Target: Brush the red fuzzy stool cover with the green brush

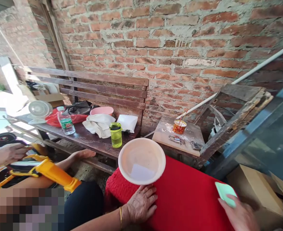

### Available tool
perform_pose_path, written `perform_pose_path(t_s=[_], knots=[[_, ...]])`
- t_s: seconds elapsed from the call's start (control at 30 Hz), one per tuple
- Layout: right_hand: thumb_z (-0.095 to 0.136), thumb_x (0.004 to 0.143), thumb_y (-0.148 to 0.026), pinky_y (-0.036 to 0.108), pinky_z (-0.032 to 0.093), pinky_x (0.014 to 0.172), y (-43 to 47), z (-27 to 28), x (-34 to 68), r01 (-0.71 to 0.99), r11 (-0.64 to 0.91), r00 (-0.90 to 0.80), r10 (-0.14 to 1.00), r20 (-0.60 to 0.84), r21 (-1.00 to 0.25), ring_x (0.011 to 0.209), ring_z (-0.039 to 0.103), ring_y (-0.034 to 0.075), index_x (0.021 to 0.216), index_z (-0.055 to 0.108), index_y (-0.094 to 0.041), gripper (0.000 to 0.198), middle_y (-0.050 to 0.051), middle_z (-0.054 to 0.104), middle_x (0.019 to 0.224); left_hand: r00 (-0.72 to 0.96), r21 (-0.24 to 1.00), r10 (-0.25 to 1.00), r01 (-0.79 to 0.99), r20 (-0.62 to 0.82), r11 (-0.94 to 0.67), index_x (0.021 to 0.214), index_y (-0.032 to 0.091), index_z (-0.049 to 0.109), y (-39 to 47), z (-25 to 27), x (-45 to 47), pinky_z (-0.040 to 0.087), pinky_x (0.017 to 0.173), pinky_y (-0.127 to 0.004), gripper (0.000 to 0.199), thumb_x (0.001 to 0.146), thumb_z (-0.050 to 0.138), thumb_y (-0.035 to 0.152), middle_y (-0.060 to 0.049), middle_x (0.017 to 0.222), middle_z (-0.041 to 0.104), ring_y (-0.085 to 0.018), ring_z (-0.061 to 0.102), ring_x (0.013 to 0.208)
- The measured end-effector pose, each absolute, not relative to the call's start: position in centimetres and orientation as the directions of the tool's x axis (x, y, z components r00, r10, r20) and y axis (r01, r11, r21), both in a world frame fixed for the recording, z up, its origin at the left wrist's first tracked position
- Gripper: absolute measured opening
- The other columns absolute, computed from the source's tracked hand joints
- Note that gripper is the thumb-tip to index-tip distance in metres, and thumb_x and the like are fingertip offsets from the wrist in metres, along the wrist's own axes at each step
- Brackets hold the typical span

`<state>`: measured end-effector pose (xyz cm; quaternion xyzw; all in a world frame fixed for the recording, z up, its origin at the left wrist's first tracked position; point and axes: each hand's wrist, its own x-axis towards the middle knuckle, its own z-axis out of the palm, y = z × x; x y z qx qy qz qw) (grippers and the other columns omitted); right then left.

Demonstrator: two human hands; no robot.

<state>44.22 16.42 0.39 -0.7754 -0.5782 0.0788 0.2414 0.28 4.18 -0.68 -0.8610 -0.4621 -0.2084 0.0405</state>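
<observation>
- Head view: a flat mint-green pad with rounded corners [224,189] lies at the right-hand border of a bright-red fabric cover [191,199] draped over the working surface.
- Right hand [242,213]: blurred, closed on the pad's near end, fingers and thumb gripping it. Whether the pad touches the fabric cannot be told.
- Left hand [142,203]: palm down on the red cover, fingers slightly spread and gripping nothing, fingertips at or just beside the near rim of a round pale-pink plastic basin [159,160].
- Stage, as judged: the pad is already in the grasp and the basin stands upright at the cover's far left; no finished result can be identified, and how much is left cannot be determined. A pale rectangular patch inside the basin may be a reflection.
- Edges: the basin sits close to the far margin, near a small square wooden stand [162,138]; the pad borders the drop toward a brown cardboard box [252,192].
- Room: a broad span of red fabric separates the two hands, apparently allowing sideways travel; leftward, the basin and a dark-clothed knee [83,202] limit movement.
</observation>
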Motion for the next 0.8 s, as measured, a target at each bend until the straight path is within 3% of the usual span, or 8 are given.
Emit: perform_pose_path(t_s=[0.1,0.2,0.43,0.6,0.8], knots=[[0.058,0.076,-0.048,0.039,0.051,0.083,16.7,2.7,34.3,0.878,-0.012,0.09,0.986,0.142,-0.479,0.088,0.062,0.026,0.101,0.071,-0.025,0.037,0.008,0.059,0.092,0.479,0.09,0.746,0.811,0.463,-0.577,0.124,0.026,0.062,4.2,-1.6,0.1,0.042,0.109,-0.035,0.033,0.095,0.06,0.041,-0.003,0.131,0.066,-0.021,0.058,0.124],[0.06,0.079,-0.031,0.033,0.048,0.083,18.2,4.2,25.0,0.895,0.168,-0.119,0.983,0.142,-0.413,0.088,0.059,0.022,0.105,0.07,-0.025,0.028,0.006,0.058,0.096,0.499,0.065,0.726,0.802,0.474,-0.594,0.127,0.026,0.062,4.2,-2.5,-0.2,0.042,0.109,-0.035,0.033,0.095,0.06,0.034,-0.004,0.134,0.064,-0.022,0.057,0.126],[0.065,0.084,-0.028,0.028,0.041,0.084,21.1,2.3,18.6,0.866,0.296,-0.293,0.953,0.071,-0.403,0.092,0.054,0.02,0.107,0.071,-0.023,0.025,0.005,0.056,0.1,0.5,0.118,0.79,0.814,0.355,-0.568,0.133,0.026,0.059,3.5,-2.3,-0.1,0.045,0.107,-0.04,0.037,0.097,0.055,0.032,-0.007,0.142,0.059,-0.025,0.056,0.128],[0.068,0.08,-0.029,0.027,0.041,0.085,22.5,2.4,24.2,0.898,0.178,-0.186,0.982,0.02,-0.401,0.09,0.056,0.018,0.113,0.072,-0.027,0.033,0.003,0.055,0.1,0.489,0.142,0.797,0.814,0.354,-0.563,0.129,0.025,0.061,3.4,-1.7,0.2,0.047,0.105,-0.039,0.033,0.097,0.055,0.033,-0.008,0.138,0.062,-0.025,0.059,0.126],[0.062,0.076,-0.04,0.04,0.046,0.082,21.7,4.4,40.4,0.9,-0.255,0.26,0.965,-0.035,-0.353,0.078,0.061,0.025,0.109,0.074,-0.022,0.039,0.006,0.057,0.088,0.489,0.134,0.798,0.817,0.352,-0.56,0.131,0.025,0.061,3.5,-2.0,0.0,0.045,0.108,-0.041,0.036,0.096,0.056,0.03,-0.008,0.14,0.06,-0.025,0.056,0.128]])
